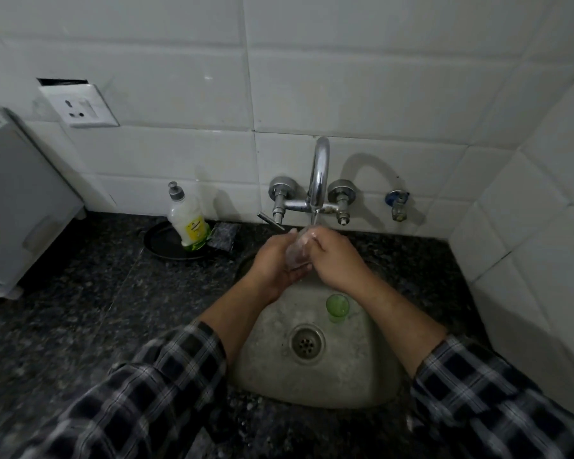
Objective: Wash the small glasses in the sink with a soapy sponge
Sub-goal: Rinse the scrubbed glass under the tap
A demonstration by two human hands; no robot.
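While a thin stream falls from the faucet (320, 173), both hands meet just under its spout, above the back of the sink (345, 376). A small clear glass (297, 255) sits between them, tilted with its mouth up toward the water. The left hand (274, 260) curls round it from the side and below. The right hand (335, 256) bends its fingers over the upper part near the rim, so both grip the same glass. A green glass (337, 306) stands upright in the basin, just beyond the drain (306, 342) and apart from the hands.

On the dark speckled surface (80, 293) left of the sink, a soap bottle (189, 226) stands on a black plate (163, 243) with a dark scrub pad (224, 235) just beside it — neither hand touches them. Checked sleeves cover both forearms.
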